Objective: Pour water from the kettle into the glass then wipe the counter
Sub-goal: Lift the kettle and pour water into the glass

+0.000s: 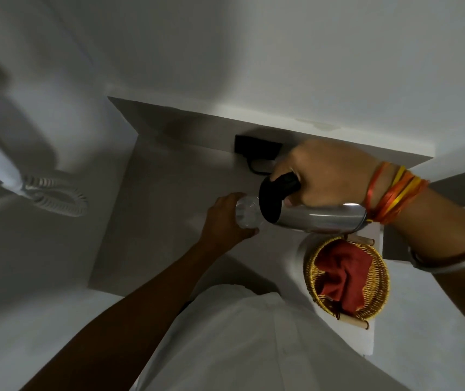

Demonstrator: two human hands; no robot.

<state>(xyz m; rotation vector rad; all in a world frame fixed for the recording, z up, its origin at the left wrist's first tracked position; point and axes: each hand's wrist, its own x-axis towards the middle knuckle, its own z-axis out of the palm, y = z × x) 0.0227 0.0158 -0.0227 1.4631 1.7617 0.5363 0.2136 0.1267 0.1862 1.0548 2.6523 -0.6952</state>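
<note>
Nearest to the camera is the person's white garment [242, 340], which covers the near edge of the counter [169, 198]. To the right of it a round wicker basket [378, 280] stands on the counter, with a crumpled red cloth [344, 275] lying inside.

Beyond the basket, the kettle [316, 218] is held above the counter, tipped almost on its side. Its body is shiny steel, and its black top points left toward the glass [247, 211]. The right hand [327, 173] is wrapped closed around the black handle; orange and yellow threads [392, 193] circle the wrist and a metal bangle [451, 258] sits lower on the forearm. This hand and arm hide the upper part of the kettle and some of the counter behind.

The glass is clear and stands just left of the kettle's top, touching it or nearly so; I cannot tell which. The left hand [223, 221] is curled around the glass from the left side.

At the far wall, behind the right hand, a black socket [256, 145] is partly covered. Far left, a white coiled cord [56, 198] hangs on the wall.
</note>
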